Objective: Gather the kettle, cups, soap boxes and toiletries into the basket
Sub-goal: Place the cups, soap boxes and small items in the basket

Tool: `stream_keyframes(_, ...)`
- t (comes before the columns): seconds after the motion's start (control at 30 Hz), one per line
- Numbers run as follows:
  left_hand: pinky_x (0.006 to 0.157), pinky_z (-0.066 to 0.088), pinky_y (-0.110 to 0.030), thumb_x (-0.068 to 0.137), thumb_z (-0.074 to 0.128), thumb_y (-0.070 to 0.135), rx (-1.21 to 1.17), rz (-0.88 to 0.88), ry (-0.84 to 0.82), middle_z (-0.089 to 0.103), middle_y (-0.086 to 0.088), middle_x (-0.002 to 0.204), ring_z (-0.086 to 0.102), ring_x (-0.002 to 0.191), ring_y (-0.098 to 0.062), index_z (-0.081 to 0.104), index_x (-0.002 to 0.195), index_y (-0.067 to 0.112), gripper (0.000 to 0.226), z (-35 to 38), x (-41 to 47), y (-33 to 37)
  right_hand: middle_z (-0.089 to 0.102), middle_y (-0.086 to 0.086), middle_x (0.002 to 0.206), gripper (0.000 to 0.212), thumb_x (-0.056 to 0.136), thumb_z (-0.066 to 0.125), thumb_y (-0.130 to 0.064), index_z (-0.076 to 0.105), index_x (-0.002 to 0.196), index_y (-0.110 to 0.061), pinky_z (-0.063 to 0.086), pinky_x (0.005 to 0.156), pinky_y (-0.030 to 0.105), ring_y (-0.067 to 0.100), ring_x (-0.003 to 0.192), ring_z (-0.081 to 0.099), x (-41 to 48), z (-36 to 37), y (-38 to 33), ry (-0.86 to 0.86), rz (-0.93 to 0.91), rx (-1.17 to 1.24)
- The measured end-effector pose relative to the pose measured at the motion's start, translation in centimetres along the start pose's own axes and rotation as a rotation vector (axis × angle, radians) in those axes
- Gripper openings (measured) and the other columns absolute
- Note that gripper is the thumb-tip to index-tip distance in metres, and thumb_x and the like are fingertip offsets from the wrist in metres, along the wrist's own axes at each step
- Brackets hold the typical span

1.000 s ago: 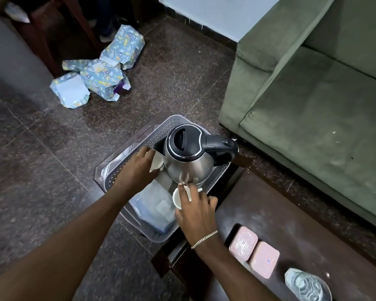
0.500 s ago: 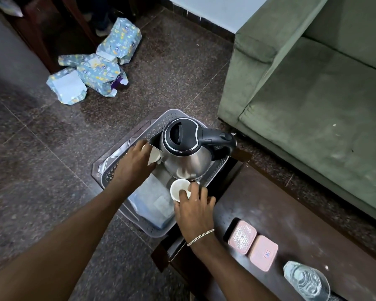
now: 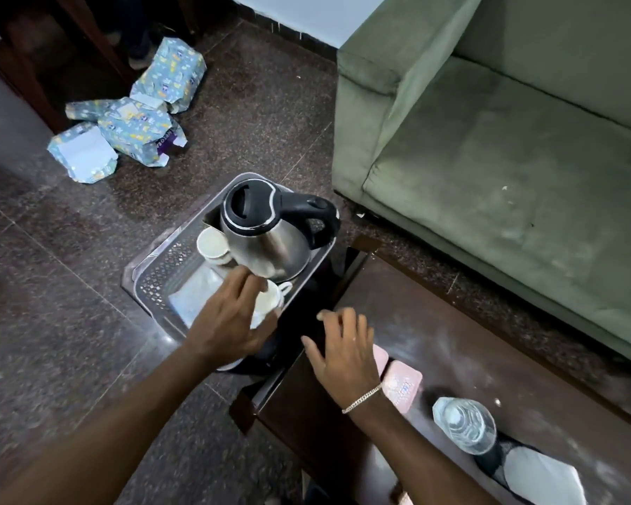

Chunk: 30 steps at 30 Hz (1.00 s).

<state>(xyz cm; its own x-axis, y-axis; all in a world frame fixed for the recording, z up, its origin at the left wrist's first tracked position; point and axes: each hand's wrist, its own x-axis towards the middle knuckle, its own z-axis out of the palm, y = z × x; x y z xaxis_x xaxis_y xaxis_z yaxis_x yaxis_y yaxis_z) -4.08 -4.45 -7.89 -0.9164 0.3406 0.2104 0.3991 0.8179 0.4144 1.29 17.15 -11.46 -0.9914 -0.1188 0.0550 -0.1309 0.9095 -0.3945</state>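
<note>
A grey perforated plastic basket [image 3: 161, 271] sat on the dark speckled stone floor [image 3: 51, 286], pushed up against the corner of a dark wooden coffee table [image 3: 452, 322]. Inside it, at the far end, stood one stainless-steel electric kettle with a black lid and handle [image 3: 270, 238], taking up much of the basket's width. Just left of the kettle, touching its side, lay a small stack of white cups [image 3: 212, 246] tipped on their sides. A pale plastic packet [image 3: 194, 297] lay flat on the basket's bottom at the near end.

The left hand [image 3: 230, 322] reached over the near part of the basket, fingers curled around one white handled cup [image 3: 270, 298] that sat close under the kettle's base. The right hand [image 3: 343, 351] hovered above the table's corner with fingers spread, holding nothing; a chain bracelet [image 3: 361, 393] circled its wrist.

On the table, two pink rectangular soap boxes [image 3: 403, 388] lay side by side, partly hidden by the right hand. Further along stood one clear plastic water bottle [image 3: 463, 426], with a white packet [image 3: 547, 475] just beyond it.

A green upholstered sofa [image 3: 507, 140] stood near the table's far side. Three blue patterned packages [image 3: 132, 118] lay bunched on the floor, well apart from the basket.
</note>
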Motion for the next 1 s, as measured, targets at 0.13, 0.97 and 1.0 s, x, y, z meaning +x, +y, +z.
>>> stream_keyframes(0.13,0.079,0.044,-0.032,0.091,0.068,0.043,-0.010,0.173,-0.125,0.048,-0.007,0.105,0.051,0.091,-0.026,0.054,0.110,0.011,0.040,3.2,-0.7,5.4,0.052,0.006,0.103,0.041,0.084,0.063,-0.045,0.059,0.114,-0.018,0.046,0.072,0.045,0.030,0.089,0.050,-4.6,-1.3,5.1,-0.068,0.063,-0.048)
stream_keyframes(0.97,0.101,0.051,-0.042,0.085,0.074,0.010,0.266,0.160,-0.801,0.024,-0.002,0.160,0.049,0.130,-0.028,0.015,0.162,0.011,0.096,18.2,-2.0,12.5,0.035,0.010,0.155,0.087,0.079,0.067,-0.028,0.027,0.153,-0.008,0.029,0.104,0.046,0.027,0.143,0.033,-10.2,0.3,13.7,-0.501,0.200,-0.258)
stream_keyframes(1.0,0.104,0.049,-0.040,0.085,0.073,0.007,0.252,0.175,-0.801,0.022,-0.003,0.162,0.047,0.134,-0.028,0.015,0.162,0.010,0.097,17.9,-2.1,12.4,0.036,0.008,0.154,0.087,0.078,0.067,-0.029,0.027,0.153,-0.009,0.029,0.103,0.045,0.026,0.141,0.034,-10.1,0.1,13.6,-0.496,0.203,-0.259)
